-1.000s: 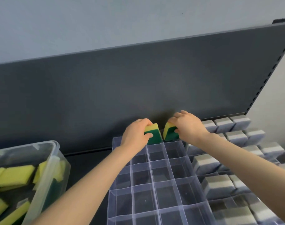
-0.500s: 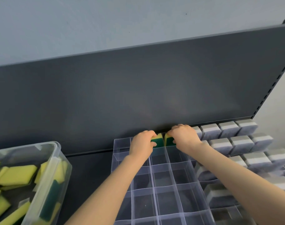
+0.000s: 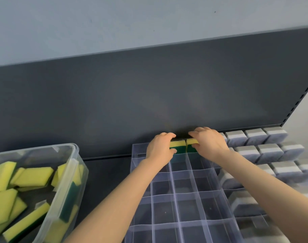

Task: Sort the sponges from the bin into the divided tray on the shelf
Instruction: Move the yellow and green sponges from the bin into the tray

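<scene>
Both grips are closed, each on one sponge. The left hand [image 3: 159,148] curls its fingers over the top of the left sponge [image 3: 178,146] with the thumb against the front face. The right hand [image 3: 209,144] holds the right sponge [image 3: 191,146] the same way.

These two sponges stand on edge, yellow layer up and green layer down, in neighbouring compartments of the back row of the clear divided tray [image 3: 138,151]. A thin divider stands between them, and they sit close against the dark back panel [image 3: 149,93] of the shelf [image 3: 107,165]. The tray's other visible compartments hold nothing.

At the left, well apart from the tray, a clear plastic bin [image 3: 70,181] stands on the shelf. It holds a loose heap of yellow-and-green sponges [image 3: 32,178], some flat and some tilted against its wall.

Just beside the tray on the right, rows of grey sponges [image 3: 266,151] fill another divided tray. The nearest ones are blurred. A pale wall [image 3: 132,18] rises above the back panel.
</scene>
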`<state>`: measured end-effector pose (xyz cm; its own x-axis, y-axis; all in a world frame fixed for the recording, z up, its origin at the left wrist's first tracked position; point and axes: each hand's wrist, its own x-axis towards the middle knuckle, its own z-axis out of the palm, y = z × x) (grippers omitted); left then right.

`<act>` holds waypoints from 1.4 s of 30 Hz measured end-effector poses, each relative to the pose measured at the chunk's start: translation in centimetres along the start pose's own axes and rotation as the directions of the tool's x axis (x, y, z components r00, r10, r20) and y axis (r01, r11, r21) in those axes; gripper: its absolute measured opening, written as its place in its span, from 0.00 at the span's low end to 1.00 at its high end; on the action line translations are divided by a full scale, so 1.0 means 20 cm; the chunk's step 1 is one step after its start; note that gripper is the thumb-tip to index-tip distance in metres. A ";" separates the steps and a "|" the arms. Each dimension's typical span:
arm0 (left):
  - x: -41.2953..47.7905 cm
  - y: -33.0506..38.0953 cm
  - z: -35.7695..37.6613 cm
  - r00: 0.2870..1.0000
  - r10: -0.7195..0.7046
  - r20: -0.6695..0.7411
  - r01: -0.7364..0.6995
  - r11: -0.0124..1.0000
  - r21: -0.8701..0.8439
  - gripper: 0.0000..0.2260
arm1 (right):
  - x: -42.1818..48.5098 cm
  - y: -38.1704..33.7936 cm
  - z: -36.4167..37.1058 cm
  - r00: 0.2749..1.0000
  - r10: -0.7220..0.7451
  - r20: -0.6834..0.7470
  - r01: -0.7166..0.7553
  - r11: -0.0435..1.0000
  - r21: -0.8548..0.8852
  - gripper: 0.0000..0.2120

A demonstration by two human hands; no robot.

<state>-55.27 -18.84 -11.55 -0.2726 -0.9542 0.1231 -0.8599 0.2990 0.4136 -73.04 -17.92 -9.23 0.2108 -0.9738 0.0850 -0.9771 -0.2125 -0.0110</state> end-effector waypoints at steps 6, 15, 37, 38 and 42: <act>-0.19 -0.18 -0.28 0.999 0.029 -0.020 -0.028 0.997 0.065 0.17 | -0.07 -0.29 -0.15 0.998 -0.004 -0.062 0.015 0.986 0.168 0.20; -0.57 -0.69 -0.75 0.991 -0.090 -0.099 0.103 0.985 0.135 0.15 | 0.00 -0.99 -0.23 0.981 -0.178 -0.075 0.192 0.944 0.268 0.20; -1.10 -1.84 -1.22 0.940 -0.336 -0.054 0.340 0.915 0.216 0.16 | 0.15 -2.21 -0.03 0.901 -0.425 0.087 0.393 0.884 0.252 0.21; -1.11 -1.87 -1.21 0.938 -0.345 -0.023 0.342 0.914 0.217 0.16 | 0.14 -2.24 -0.01 0.886 -0.442 0.141 0.405 0.885 0.230 0.22; -1.13 -1.94 -1.15 0.934 -0.339 0.111 0.306 0.921 0.241 0.20 | 0.13 -2.29 0.04 0.752 -0.507 0.421 0.467 0.861 0.202 0.26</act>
<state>-5.86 -9.01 -9.60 -0.0112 -0.9920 -0.1259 -0.9794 -0.0144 0.2012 -27.78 -10.70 -9.27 0.6657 -0.6590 -0.3501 -0.7371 -0.6539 -0.1707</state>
